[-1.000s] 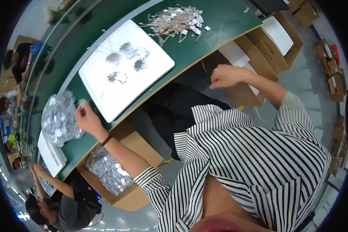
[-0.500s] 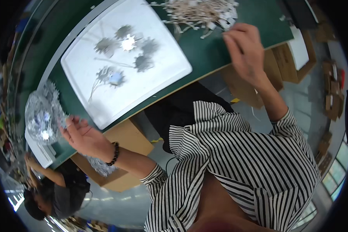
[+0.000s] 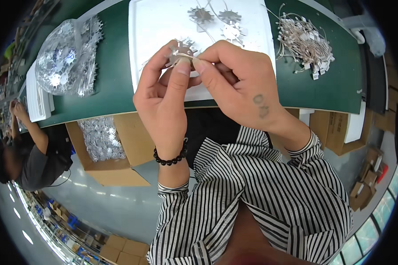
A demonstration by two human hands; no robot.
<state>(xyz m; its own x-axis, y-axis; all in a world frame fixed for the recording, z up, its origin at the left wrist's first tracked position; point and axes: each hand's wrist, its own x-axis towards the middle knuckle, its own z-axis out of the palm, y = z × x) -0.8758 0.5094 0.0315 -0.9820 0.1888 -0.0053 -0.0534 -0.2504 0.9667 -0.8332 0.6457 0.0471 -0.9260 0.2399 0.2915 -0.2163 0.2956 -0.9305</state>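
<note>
Left hand (image 3: 163,106) and right hand (image 3: 250,81): brought together, the left pinching a silver toothed disc (image 3: 181,50), the right pinching a thin pale cord (image 3: 186,55) at its right side; disc raised over the near part of a white tray (image 3: 260,31). Further toothed discs (image 3: 202,16): on the tray's far part. Desk (image 3: 115,66): green, near edge passing under the hands, close to the tray's near edge. Clear bag (image 3: 65,66) of silver pieces: left, a green strip between it and the tray. Cable heap (image 3: 304,44): right, narrow gap to the tray, broader margin to the desk's right edge. Open carton (image 3: 141,137): near left, below desk level
</note>
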